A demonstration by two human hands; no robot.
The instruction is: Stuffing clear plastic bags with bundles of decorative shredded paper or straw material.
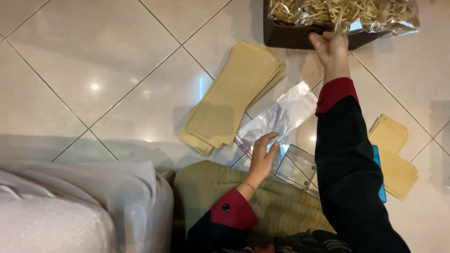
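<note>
Near: white cloth (70,206) at lower left; my lap under olive fabric (262,197). My left hand (262,157), grip released, fingers spread, resting on near end of clear plastic bag (279,117) lying on tiled floor (117,70). Clear flat case (297,166) just beside that hand. Tan envelope stack (232,96) left of bag; smaller stack (396,157) at right. Far: my right hand (332,47), grip clenched on edge of bag of pale strips (344,14) in dark tray (290,35).
</note>
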